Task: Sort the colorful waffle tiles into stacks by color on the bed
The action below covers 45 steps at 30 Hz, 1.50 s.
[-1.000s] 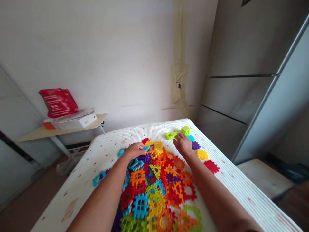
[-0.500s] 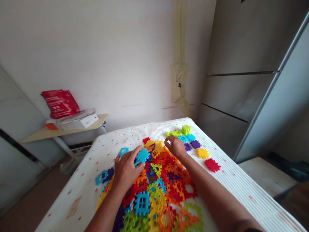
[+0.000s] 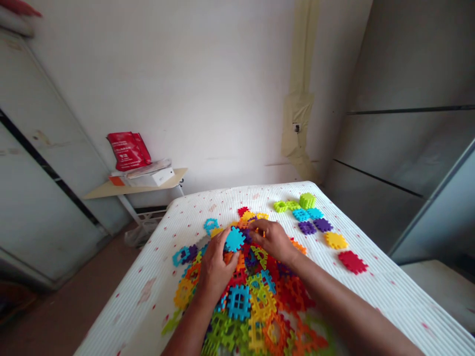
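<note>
A light-blue building tile (image 3: 235, 239) with toothed edges is gripped between the thumb and fingers of my left hand (image 3: 217, 264), just above the pile. My right hand (image 3: 276, 241) reaches over the far part of the pile, close to the blue tile. Its fingers are bent and apart, near a purple piece (image 3: 246, 235); whether they touch it I cannot tell. Below both hands spreads a heap of toothed plastic tiles in several colours, among them a blue window tile (image 3: 239, 302) and a lime triangular frame (image 3: 259, 257). My forearms hide parts of the heap.
On the white dotted table cover (image 3: 148, 277), sorted tiles lie at the right: a lime stack (image 3: 307, 200), blue tiles (image 3: 314, 213), purple tiles (image 3: 322, 225), a yellow tile (image 3: 336, 241) and a red tile (image 3: 352, 262). A side shelf (image 3: 100, 191) holds a red bag (image 3: 128, 151).
My right hand has moved nearer to my left hand, in over the pile. The left hand keeps hold of the blue tile. The head view has turned left.
</note>
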Tool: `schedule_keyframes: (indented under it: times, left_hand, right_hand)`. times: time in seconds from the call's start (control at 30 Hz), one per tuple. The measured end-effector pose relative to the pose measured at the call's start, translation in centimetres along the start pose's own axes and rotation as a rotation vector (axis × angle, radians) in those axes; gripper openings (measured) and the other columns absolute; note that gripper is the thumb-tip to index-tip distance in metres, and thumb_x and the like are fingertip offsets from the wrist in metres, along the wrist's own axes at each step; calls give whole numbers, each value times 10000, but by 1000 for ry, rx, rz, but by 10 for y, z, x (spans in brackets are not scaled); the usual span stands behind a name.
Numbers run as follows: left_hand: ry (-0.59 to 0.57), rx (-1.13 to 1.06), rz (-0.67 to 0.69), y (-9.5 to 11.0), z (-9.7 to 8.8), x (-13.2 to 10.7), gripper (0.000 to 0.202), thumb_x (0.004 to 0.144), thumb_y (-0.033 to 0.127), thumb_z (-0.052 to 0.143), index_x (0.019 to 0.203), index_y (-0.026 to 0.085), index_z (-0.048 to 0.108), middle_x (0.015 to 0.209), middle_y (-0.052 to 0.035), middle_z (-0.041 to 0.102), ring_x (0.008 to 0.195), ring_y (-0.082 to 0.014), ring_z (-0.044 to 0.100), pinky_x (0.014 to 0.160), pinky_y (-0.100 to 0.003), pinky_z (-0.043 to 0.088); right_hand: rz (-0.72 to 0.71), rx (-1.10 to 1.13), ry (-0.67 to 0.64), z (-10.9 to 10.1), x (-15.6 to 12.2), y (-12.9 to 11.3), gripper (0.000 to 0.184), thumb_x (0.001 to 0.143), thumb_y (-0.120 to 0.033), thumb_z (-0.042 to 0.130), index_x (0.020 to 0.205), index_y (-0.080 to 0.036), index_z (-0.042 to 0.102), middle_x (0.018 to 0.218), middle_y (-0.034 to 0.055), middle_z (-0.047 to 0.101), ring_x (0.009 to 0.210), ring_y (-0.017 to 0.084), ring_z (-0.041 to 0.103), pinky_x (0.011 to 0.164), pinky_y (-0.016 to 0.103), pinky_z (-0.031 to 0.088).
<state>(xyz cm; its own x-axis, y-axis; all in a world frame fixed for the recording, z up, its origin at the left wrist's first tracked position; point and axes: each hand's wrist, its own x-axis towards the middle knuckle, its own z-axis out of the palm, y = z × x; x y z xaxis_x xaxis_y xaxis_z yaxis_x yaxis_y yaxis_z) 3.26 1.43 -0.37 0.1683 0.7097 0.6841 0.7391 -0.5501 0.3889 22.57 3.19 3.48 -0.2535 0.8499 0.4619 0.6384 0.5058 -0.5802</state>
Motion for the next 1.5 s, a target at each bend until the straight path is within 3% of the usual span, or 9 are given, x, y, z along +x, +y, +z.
schedule_keyframes:
  times: [0.2,0.47,0.7,0.87,0.97,1.1,1.33,1.5]
  left_hand:
    - [32,10,-22,-2,-5,-2,468,779,249,581,1236,228,482,1122,-90,633,979,-229,622,833,-357,515]
    - [19,-110,-52,-9,-5,-2,390,773,234,554,1162,202,555,1094,-75,651,878,-188,650,793,-312,525]
    - [-36,-280,-233,-17,-4,-6,313,809,286,507,1091,198,610,1028,-60,683,905,-188,651,844,-330,506]
    - [-38,-481,-381,-16,-5,-4,331,777,346,567,1061,183,619,1043,-76,677,944,-200,639,867,-343,493]
    - [-5,-663,-507,-9,-12,2,379,751,387,595,1053,159,613,1020,-88,679,902,-203,648,791,-319,518]
    - [12,-751,-650,-2,-23,7,435,711,408,639,1062,153,611,834,-45,683,674,-162,641,640,-274,509]
    - [-8,-856,-710,-6,-22,5,452,667,363,694,1057,156,600,726,3,646,565,-107,585,557,-221,465]
    - [-5,-889,-753,-9,-18,4,500,623,353,734,1064,165,592,716,14,649,559,-95,583,545,-203,462]
  right_hand:
    - [-5,109,-65,15,-8,-16,273,839,-232,518,1081,-210,643,1014,48,690,887,166,632,788,273,472]
    - [50,135,-81,16,-8,-20,305,815,-264,564,1100,-183,637,965,53,682,779,154,616,719,259,478]
    - [5,2,-99,21,-9,-17,515,734,-299,668,1216,-159,550,1113,107,623,999,214,577,866,314,459]
    - [-22,-27,-84,26,-11,-15,502,750,-304,654,1214,-151,539,1111,111,613,1001,211,572,870,318,460]
    - [-33,-23,-48,26,-12,-16,493,751,-318,655,1206,-166,541,1108,107,610,1014,215,566,875,340,457]
    - [-83,-10,-29,29,-15,-18,484,771,-333,639,1220,-190,529,1133,102,600,1048,222,547,882,362,452]
    - [-131,-10,-30,31,-18,-22,481,784,-413,620,1201,-182,551,1132,107,594,1052,230,533,894,371,446]
    - [-166,-36,-38,27,-17,-28,455,761,-373,648,1158,-161,578,1136,109,576,1045,219,522,895,344,447]
